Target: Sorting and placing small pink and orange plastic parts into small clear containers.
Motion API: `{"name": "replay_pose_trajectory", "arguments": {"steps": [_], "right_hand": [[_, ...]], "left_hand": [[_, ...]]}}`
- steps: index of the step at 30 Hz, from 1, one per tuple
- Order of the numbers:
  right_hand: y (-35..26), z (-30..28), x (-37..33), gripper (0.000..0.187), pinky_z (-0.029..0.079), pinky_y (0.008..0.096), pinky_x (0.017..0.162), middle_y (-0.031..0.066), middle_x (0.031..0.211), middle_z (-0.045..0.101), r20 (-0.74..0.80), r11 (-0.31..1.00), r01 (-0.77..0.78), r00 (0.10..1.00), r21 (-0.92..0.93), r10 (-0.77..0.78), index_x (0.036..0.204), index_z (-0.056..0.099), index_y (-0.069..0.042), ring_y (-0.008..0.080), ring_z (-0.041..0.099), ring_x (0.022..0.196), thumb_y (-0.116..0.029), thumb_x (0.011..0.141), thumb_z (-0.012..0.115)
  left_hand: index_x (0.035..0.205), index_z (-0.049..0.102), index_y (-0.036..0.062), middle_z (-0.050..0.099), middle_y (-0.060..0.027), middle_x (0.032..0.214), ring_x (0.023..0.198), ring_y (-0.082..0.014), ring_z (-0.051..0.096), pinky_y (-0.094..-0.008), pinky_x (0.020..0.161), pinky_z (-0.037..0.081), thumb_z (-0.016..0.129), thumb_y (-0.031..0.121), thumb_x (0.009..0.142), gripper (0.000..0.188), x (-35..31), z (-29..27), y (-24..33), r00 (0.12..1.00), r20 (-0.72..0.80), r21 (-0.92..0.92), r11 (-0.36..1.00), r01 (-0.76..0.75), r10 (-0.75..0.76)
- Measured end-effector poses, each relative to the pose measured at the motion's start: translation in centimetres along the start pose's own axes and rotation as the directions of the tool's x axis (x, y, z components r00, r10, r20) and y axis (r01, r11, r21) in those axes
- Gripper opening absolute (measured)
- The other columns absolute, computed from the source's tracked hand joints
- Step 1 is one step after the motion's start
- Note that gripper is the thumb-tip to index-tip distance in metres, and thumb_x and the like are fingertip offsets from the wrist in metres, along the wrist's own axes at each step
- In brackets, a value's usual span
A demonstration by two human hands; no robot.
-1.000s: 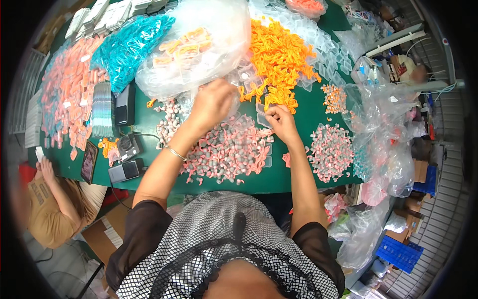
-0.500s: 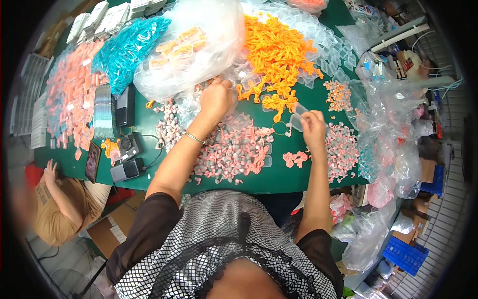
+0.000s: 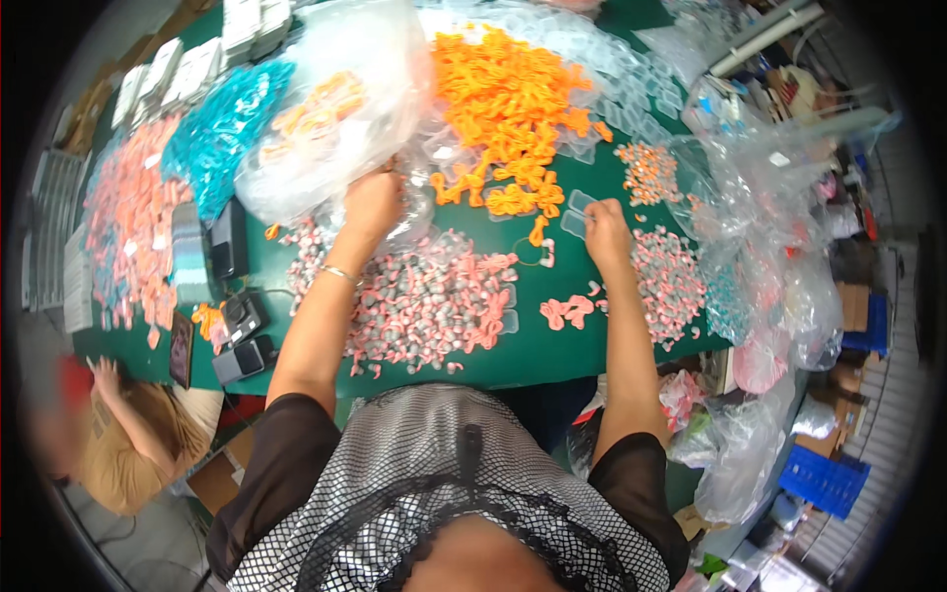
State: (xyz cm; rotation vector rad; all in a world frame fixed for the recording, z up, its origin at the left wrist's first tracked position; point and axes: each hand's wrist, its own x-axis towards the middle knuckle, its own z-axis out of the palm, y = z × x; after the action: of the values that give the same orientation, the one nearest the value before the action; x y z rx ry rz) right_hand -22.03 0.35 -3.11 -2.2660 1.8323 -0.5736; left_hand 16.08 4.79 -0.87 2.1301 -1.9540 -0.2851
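Note:
My left hand [image 3: 375, 205] is closed at the lower edge of a large clear plastic bag [image 3: 395, 99] with pale orange packets inside. Its fingertips are hidden, so I cannot make out what they hold. In my right hand [image 3: 607, 235], fingers pinch a small clear plastic case [image 3: 575, 214] that lies opened out in two halves. Just left of that hand, a thin ring [image 3: 534, 251] with a pale piece on it rests on the green table [image 3: 552, 360]. Between my forearms spreads a heap of small pink and grey pieces [image 3: 419, 306], with pink looped cords [image 3: 566, 312] to its right.
Beyond my hands lie a pile of orange looped cords [image 3: 503, 89] and many clear cases [image 3: 631, 84]. A teal bag [image 3: 222, 128], pink packets [image 3: 133, 217] and a phone [image 3: 182, 350] are at left. Clear bags [image 3: 769, 207] crowd the right edge. Another person [image 3: 133, 444] sits at lower left.
The whole view has shifted, with the table's contents now further left. My left hand is more curled at the bag's edge. My right hand still holds the clear case, now more plainly seen.

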Motion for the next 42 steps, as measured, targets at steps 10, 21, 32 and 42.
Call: {"name": "replay_pose_trajectory", "arguments": {"steps": [10, 21, 32, 42], "right_hand": [[2.0, -1.8, 1.5, 0.012, 0.049, 0.0436, 0.07, 0.0094, 0.091, 0.062, -0.164, 0.982, 0.056, 0.986, 0.179, -0.026, 0.089, 0.064, -0.011, 0.0319, 0.062, 0.083, -0.007, 0.077, 0.066], [7.2, 0.1, 6.2, 0.018, 0.039, 0.0478, 0.084, 0.0029, 0.096, 0.064, -0.257, 0.937, -0.083, 0.966, -0.338, -0.008, 0.095, 0.067, -0.014, 0.0251, 0.06, 0.096, -0.01, 0.078, 0.064], [4.7, -1.2, 5.2, 0.012, 0.043, 0.0407, 0.07, 0.0035, 0.082, 0.065, -0.301, 0.988, 0.108, 0.944, -0.112, -0.137, 0.085, 0.065, -0.012, 0.0262, 0.061, 0.082, -0.008, 0.073, 0.063], [0.9, -1.8, -0.3, 0.015, 0.047, 0.0311, 0.06, 0.0062, 0.08, 0.061, -0.222, 0.951, 0.08, 0.975, 0.3, -0.012, 0.089, 0.065, -0.005, 0.0185, 0.056, 0.066, 0.0, 0.076, 0.064]], "left_hand": [[0.079, 0.065, 0.0069, 0.066, -0.0129, 0.076, 0.071, -0.0331, 0.063, -0.0435, 0.065, 0.049, 0.06, 0.012, 0.076, 0.007, -0.3, -0.4, -0.1, 0.995, -0.098, -0.229, 0.973, 0.011, -0.035], [0.085, 0.069, 0.0092, 0.065, -0.0115, 0.091, 0.085, -0.0318, 0.064, -0.0422, 0.073, 0.051, 0.064, 0.017, 0.074, 0.015, 0.1, -1.1, 0.1, 0.996, 0.064, -0.112, 0.993, -0.046, 0.053], [0.097, 0.065, 0.0033, 0.066, -0.0125, 0.084, 0.069, -0.0222, 0.065, -0.0335, 0.061, 0.051, 0.061, 0.007, 0.086, 0.012, -1.5, -1.5, 0.3, 0.978, -0.186, -0.507, 0.862, -0.016, -0.091], [0.1, 0.064, -0.0033, 0.062, -0.0016, 0.076, 0.063, -0.0076, 0.056, -0.0217, 0.061, 0.049, 0.063, -0.001, 0.082, 0.018, -1.2, -0.3, -0.4, 0.943, 0.056, -0.939, 0.305, 0.162, -0.328]]}}
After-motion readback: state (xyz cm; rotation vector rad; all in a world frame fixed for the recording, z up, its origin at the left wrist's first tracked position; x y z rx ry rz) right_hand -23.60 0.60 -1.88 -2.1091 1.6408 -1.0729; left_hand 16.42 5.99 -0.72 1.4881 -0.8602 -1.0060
